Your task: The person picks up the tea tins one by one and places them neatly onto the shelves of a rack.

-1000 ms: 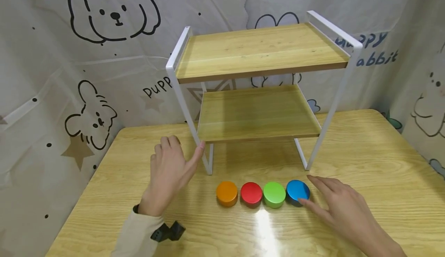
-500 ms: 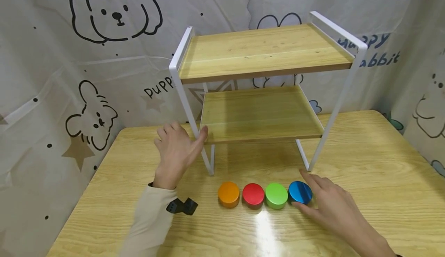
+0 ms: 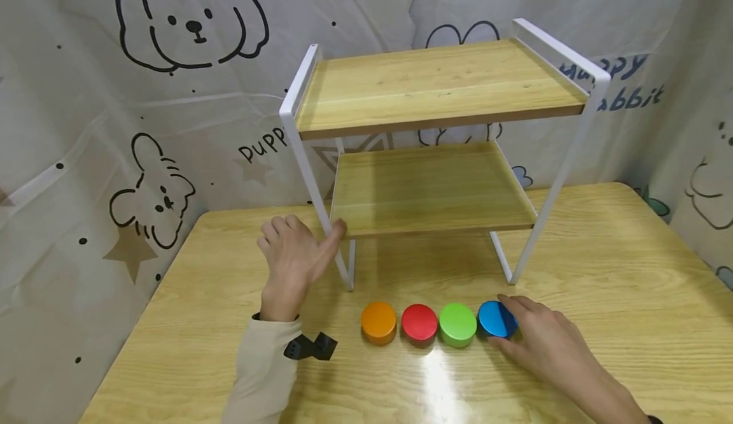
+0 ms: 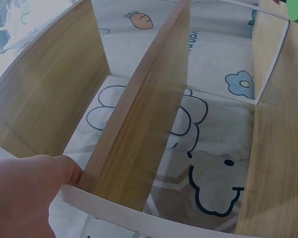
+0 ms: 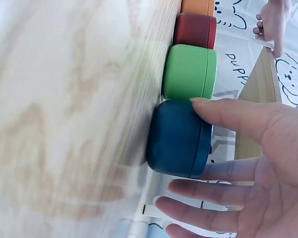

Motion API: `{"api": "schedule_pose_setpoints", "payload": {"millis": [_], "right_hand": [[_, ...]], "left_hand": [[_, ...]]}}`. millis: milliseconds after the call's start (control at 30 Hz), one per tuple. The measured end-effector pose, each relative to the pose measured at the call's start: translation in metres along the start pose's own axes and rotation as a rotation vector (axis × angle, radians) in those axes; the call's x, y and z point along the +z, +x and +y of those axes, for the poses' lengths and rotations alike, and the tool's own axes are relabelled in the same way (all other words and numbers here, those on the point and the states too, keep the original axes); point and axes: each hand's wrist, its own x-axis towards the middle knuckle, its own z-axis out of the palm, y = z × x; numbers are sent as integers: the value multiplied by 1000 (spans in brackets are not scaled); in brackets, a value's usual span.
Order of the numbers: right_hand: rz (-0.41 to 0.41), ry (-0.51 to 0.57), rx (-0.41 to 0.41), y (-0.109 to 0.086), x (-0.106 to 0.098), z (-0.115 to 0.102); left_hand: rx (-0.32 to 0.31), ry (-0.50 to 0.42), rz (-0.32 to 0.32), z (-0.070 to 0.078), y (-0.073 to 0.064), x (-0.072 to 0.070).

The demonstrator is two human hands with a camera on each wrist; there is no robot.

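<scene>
Head view first. The blue tin [image 3: 495,321] is the one to look at: it sits on the desk [image 3: 601,246] at the right end of the row, right between the thumb and index finger of the right hand [image 3: 550,338]. So that hand's the near one, coming in from the right, thumb on the near side and index on the far side. It looks like a pinch to me, though I can't tell how firm. No long axis to line up with, since the tin's round. The row itself runs sideways, roughly along the front of the rack [image 3: 564,156]: green tin [image 3: 457,323] just beside the blue one, then red tin [image 3: 420,323] and orange tin [image 3: 378,321]. Room-wise, bare desk stretches off to the right and toward the viewer; the rack's right front corner is just behind the blue tin. The left hand [image 3: 294,255] is well apart, over at the rack's left post.

Left wrist: the left thumb rests at the end of the lower board [image 4: 139,129], by the white frame. Can't see whether its fingers wrap the post. There's an open gap between that and the upper board [image 4: 54,79].

Right wrist: thumb's on the blue tin's rim on the green side, index runs behind the tin, other fingers spread out. Green is super close there, so barely any slack on that side.
</scene>
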Motion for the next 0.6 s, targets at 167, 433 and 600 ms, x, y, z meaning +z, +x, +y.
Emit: {"api": "schedule_pose_setpoints", "payload": {"millis": [167,433,600], "right_hand": [[-36,35,19,0,2,0],[-20,132,5,4,0,2],[-10,127,32,4,0,1]], "left_hand": [[7,-12,23,0,-2,-1],[14,-32,42,4,-2,-3],[5,-14,40,4,-4,0]]}}
